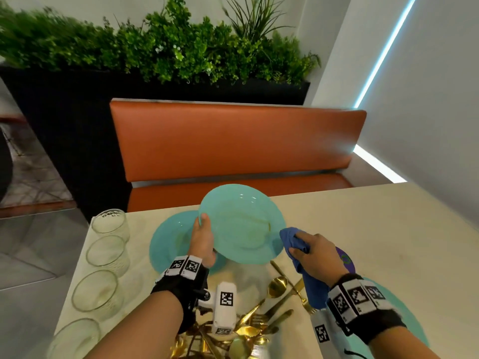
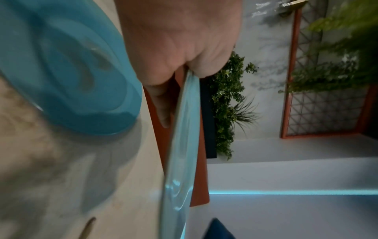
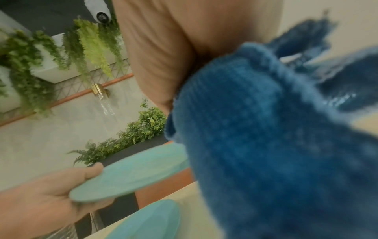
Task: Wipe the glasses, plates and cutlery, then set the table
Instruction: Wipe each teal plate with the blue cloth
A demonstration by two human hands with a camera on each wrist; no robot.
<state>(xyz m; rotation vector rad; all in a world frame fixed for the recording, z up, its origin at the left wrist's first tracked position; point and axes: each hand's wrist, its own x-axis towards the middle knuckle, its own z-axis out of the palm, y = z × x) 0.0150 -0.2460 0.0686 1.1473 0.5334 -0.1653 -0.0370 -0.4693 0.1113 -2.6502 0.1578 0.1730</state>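
Raised plate (image 1: 242,224): likely rigid, glossy, slick, breakable; best taken at rim, thumb on top, fingers beneath. Pale turquoise, round, shallow well, faint smear near centre. Held tilted above surface (image 1: 375,229), over second turquoise plate (image 1: 168,237) lying flat. Left hand (image 1: 203,239) clamped on plate's left rim. Right hand (image 1: 317,257) bunched around blue cloth (image 1: 293,238), soft, limp, at plate's right edge. Gold cutlery (image 1: 272,301) heaped nearer; four glasses (image 1: 108,252) lined along left.

Glasses (image 1: 103,255) line the table's (image 1: 363,229) left edge; cutlery (image 1: 259,320) lies nearest.
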